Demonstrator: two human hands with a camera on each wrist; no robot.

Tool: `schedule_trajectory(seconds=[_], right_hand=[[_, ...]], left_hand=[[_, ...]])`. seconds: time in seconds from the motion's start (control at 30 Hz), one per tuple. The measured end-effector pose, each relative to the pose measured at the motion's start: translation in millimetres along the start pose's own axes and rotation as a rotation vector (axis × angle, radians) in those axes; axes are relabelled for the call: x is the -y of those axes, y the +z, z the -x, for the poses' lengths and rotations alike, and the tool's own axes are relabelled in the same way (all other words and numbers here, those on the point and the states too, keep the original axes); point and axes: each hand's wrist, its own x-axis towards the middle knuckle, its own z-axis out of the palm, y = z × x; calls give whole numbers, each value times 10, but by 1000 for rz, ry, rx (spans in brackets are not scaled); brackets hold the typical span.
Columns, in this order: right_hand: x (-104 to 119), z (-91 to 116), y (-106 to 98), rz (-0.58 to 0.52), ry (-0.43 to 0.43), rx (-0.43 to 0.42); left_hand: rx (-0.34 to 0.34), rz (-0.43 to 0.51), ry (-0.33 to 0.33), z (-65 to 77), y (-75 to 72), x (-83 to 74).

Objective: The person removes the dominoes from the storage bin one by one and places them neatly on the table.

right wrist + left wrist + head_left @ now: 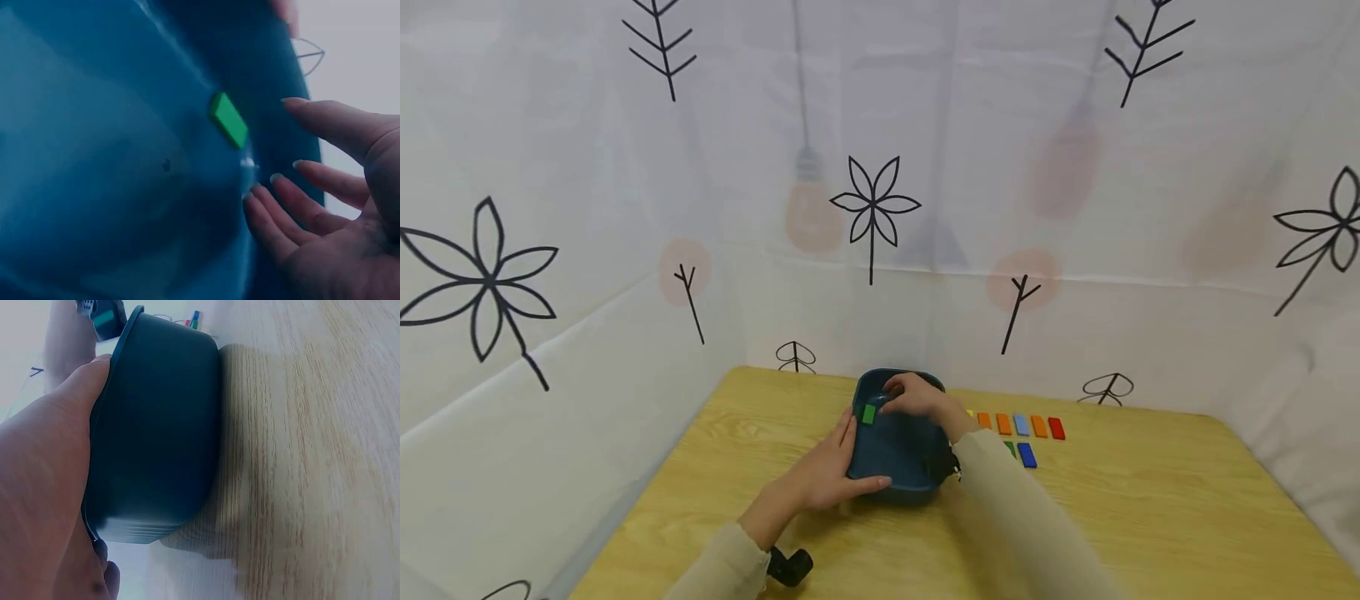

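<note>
A dark blue basin (891, 454) stands on the wooden table, with a small green block (868, 414) lying on its bottom near the far left side. My left hand (823, 471) rests on the basin's near left corner, fingers straight along the left rim and thumb stretched over the front rim. In the left wrist view, the left hand (47, 462) touches the rim above the basin's outer wall (156, 431). My right hand (917, 396) reaches inside the basin. Its loosely bent fingers (269, 219) and thumb stand apart beside the green block (229, 120), holding nothing.
Right of the basin lies a row of coloured blocks, among them an orange block (1003, 424), a light blue block (1021, 425) and a red block (1057, 428). A dark blue block (1027, 455) lies nearer. Behind the table hangs a patterned white cloth (925, 317).
</note>
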Motion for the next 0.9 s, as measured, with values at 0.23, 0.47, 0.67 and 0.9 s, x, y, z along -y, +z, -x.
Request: schedule_trajectory(seconds=[0.23,0.47,0.67,0.9], right_hand=[[-102,-135,191,48,26,35],[-144,-218,260,102,34,-7],[-154,-262,375,199,-9,-66],[-199,-321,453,232,-76,-85]], left_hand=[[4,12,-20,25,28,-2],[-4,-8,-25,7,13,-1],[6,-15,-28,17,-6,-20],[14,-19,-25,38,-16,-35]])
